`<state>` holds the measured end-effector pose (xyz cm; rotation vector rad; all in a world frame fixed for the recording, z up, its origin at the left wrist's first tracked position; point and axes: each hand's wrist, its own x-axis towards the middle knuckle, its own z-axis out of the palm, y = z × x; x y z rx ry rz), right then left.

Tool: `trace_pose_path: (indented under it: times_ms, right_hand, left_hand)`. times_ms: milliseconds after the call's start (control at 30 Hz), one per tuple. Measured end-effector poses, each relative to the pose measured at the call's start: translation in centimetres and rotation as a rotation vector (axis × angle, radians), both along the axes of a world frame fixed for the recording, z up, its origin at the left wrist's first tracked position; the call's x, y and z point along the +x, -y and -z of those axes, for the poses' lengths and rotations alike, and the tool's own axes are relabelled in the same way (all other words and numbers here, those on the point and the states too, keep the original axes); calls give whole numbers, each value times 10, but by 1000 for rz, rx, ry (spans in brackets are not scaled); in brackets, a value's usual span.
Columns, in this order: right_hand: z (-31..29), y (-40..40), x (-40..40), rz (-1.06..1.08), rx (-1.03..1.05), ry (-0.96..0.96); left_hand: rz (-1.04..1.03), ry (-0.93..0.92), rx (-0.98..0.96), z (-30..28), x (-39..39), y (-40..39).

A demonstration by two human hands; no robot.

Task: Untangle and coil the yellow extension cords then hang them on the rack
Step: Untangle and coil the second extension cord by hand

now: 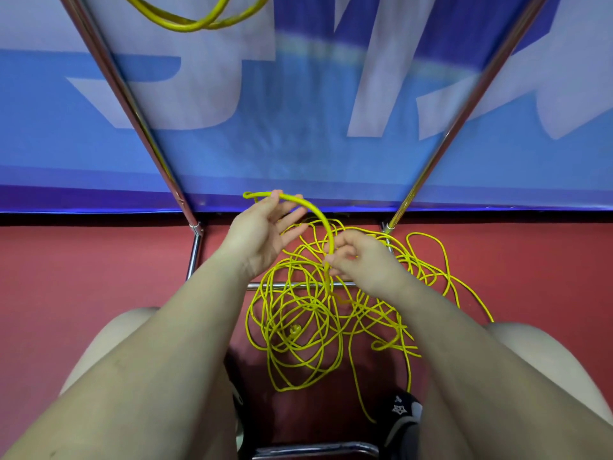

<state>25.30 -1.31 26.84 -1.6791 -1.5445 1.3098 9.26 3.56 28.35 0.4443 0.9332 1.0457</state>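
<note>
A tangled heap of thin yellow cord (308, 320) lies on the red floor between my knees. One end of it arcs up as a doubled strand (318, 210) between my hands. My left hand (262, 234) holds the strand's looped tip between thumb and fingertips, the other fingers spread. My right hand (358, 260) pinches the same strand lower down, above the heap. A coiled yellow cord (195, 19) hangs from the rack at the top of the view. The rack's chrome poles (132, 104) slant up on both sides.
A blue and white banner (298, 127) stands behind the rack. The rack's low chrome crossbar (292, 285) runs under the heap. My dark shoe (401, 416) stands on the floor at the lower right. A chrome tube (315, 448) lies along the bottom edge.
</note>
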Motion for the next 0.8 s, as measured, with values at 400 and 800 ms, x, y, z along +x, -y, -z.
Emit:
trace_pose_path:
  times_ms: [400,800]
  right_hand:
    - [-20,-13,17,494,-176,-830]
    - [14,6,10,-227,0,365]
  left_hand:
    - [504,-633,356,21,19,25]
    - [16,-210,1,2,4,7]
